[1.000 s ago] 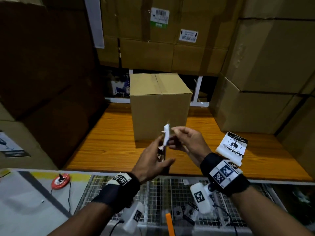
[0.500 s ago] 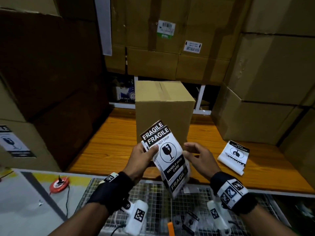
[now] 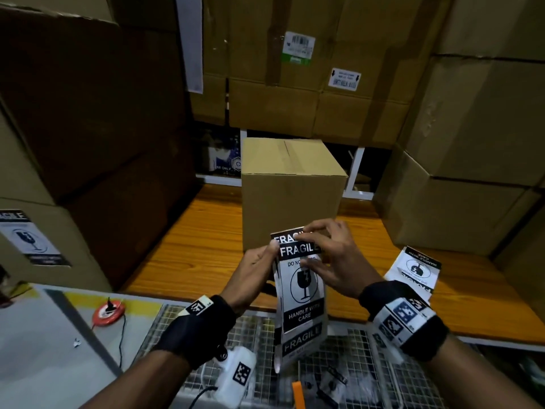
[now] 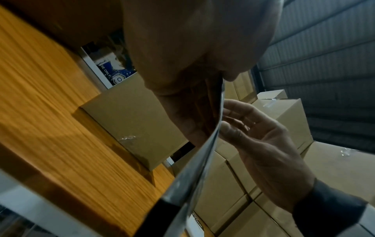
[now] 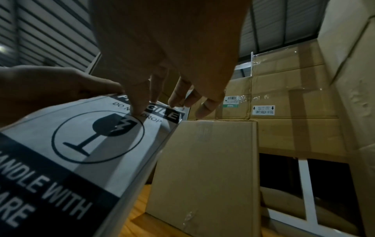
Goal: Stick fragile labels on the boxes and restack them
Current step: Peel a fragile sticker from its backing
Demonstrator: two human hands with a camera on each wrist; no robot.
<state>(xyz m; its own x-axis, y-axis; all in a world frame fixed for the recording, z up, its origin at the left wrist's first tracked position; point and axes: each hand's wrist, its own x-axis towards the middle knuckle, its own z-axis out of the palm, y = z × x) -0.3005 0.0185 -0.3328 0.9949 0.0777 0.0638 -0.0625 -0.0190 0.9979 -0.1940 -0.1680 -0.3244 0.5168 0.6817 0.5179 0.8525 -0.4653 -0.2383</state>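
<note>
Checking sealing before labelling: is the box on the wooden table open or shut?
Shut: the box's top flaps lie flat, with tape along the centre seam.

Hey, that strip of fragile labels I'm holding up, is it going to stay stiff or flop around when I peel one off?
Probably floppy: the label strip curves and droops below where the left hand pinches its top edge. The wrist view shows it edge-on and thin, so likely light. The right hand picks at the top corner, so it may swing while peeling.
</note>
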